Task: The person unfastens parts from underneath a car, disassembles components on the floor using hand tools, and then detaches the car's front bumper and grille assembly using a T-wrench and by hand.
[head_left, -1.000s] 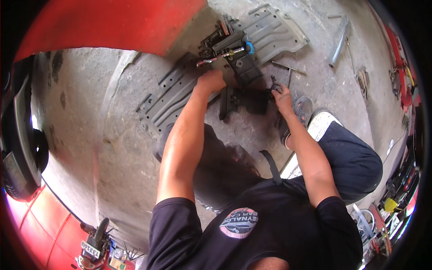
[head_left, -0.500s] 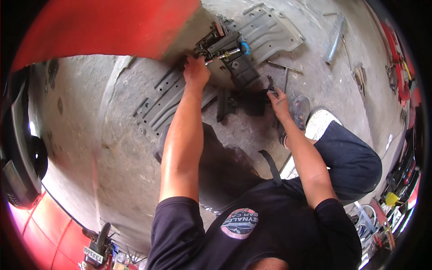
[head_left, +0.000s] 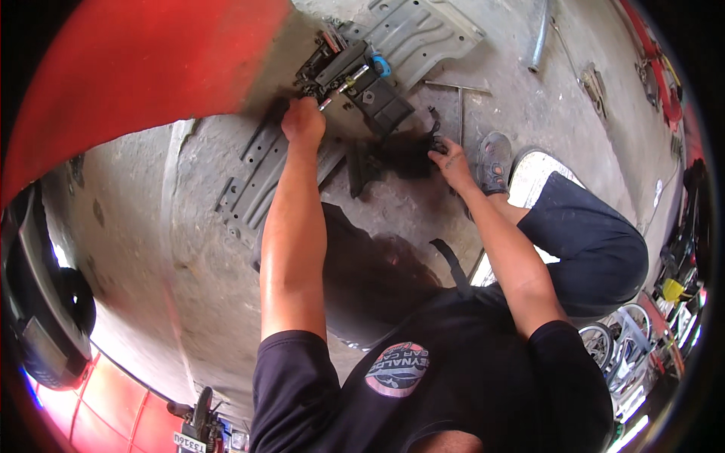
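My left hand (head_left: 304,121) is closed at the near edge of a pile of dark parts. Whatever its fingers hold is hidden. Beside it, a shiny metal rod-shaped tool (head_left: 343,87) lies slantwise over a black box-shaped part (head_left: 387,108). My right hand (head_left: 451,164) pinches the edge of a black piece (head_left: 408,155), which is blurred and of unclear kind. Beneath these things is a grey ribbed metal plate with holes (head_left: 249,185); a similar grey plate (head_left: 430,34) lies farther off. Something round and blue (head_left: 381,66) sits by the box-shaped part.
A T-handle wrench (head_left: 461,106) lies beyond my right hand, near my shoe (head_left: 495,162). Farther right are a metal tube (head_left: 541,38) and a long thin tool (head_left: 566,49). A red panel (head_left: 151,68) overhangs the floor at upper left. Bicycle wheels (head_left: 596,343) stand at lower right.
The view has shifted, so the parts and both hands appear farther left. The black piece still sits at my right hand, and my left hand stays by the pile.
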The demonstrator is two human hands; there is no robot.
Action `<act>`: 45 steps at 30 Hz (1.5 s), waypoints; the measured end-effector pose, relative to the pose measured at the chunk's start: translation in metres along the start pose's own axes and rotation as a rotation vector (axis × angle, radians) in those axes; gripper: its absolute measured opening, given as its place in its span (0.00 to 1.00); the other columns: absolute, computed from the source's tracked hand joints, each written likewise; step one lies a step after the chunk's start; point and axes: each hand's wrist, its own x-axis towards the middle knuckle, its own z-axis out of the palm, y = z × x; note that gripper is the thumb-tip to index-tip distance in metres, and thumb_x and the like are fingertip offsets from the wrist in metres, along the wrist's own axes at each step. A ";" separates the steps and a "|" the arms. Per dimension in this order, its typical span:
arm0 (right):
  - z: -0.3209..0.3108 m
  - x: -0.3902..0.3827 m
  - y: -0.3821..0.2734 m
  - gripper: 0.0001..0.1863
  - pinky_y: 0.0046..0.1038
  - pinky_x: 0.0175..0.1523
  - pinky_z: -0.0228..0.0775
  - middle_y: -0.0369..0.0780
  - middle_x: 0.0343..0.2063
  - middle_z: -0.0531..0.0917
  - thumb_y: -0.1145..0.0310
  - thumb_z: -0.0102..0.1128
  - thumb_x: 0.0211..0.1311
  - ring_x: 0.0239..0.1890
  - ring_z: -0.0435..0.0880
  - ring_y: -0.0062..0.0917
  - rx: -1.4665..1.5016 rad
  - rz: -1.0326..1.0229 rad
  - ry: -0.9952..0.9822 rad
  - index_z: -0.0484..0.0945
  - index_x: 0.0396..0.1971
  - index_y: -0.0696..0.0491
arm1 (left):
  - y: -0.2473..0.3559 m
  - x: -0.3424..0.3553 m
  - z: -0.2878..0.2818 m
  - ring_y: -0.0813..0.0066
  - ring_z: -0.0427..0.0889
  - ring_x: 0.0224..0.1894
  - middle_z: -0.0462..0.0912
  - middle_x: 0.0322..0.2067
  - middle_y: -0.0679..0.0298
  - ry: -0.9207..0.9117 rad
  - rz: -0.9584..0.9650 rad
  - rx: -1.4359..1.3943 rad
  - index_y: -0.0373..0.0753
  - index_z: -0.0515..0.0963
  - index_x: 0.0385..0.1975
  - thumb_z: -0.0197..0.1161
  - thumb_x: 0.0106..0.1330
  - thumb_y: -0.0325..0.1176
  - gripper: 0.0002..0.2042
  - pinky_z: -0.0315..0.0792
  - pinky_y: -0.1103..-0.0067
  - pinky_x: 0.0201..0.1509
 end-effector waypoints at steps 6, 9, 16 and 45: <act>0.004 0.008 -0.007 0.20 0.31 0.49 0.74 0.50 0.38 0.85 0.71 0.64 0.56 0.42 0.85 0.37 0.040 0.066 -0.043 0.78 0.49 0.61 | -0.010 0.001 -0.012 0.57 0.82 0.50 0.85 0.44 0.56 -0.097 -0.073 -0.040 0.50 0.86 0.39 0.60 0.55 0.31 0.13 0.75 0.66 0.54; 0.004 0.009 -0.035 0.20 0.31 0.48 0.73 0.51 0.37 0.85 0.71 0.64 0.55 0.41 0.85 0.37 0.002 0.099 -0.083 0.78 0.49 0.61 | -0.020 -0.007 -0.014 0.57 0.82 0.49 0.85 0.43 0.57 -0.121 -0.032 -0.036 0.51 0.86 0.39 0.61 0.54 0.31 0.14 0.75 0.66 0.54; 0.009 0.017 -0.036 0.22 0.33 0.50 0.71 0.51 0.41 0.84 0.69 0.63 0.55 0.44 0.83 0.40 -0.059 -0.022 -0.076 0.78 0.50 0.61 | -0.031 -0.010 -0.011 0.51 0.83 0.45 0.85 0.38 0.52 -0.119 0.049 -0.102 0.44 0.85 0.31 0.60 0.51 0.32 0.10 0.77 0.62 0.50; 0.006 0.023 -0.029 0.19 0.34 0.49 0.72 0.51 0.38 0.85 0.68 0.61 0.54 0.43 0.84 0.40 -0.105 -0.031 -0.126 0.79 0.45 0.61 | -0.066 -0.037 -0.045 0.56 0.87 0.34 0.85 0.31 0.47 -0.553 -0.080 -0.128 0.33 0.84 0.31 0.62 0.48 0.28 0.11 0.79 0.67 0.40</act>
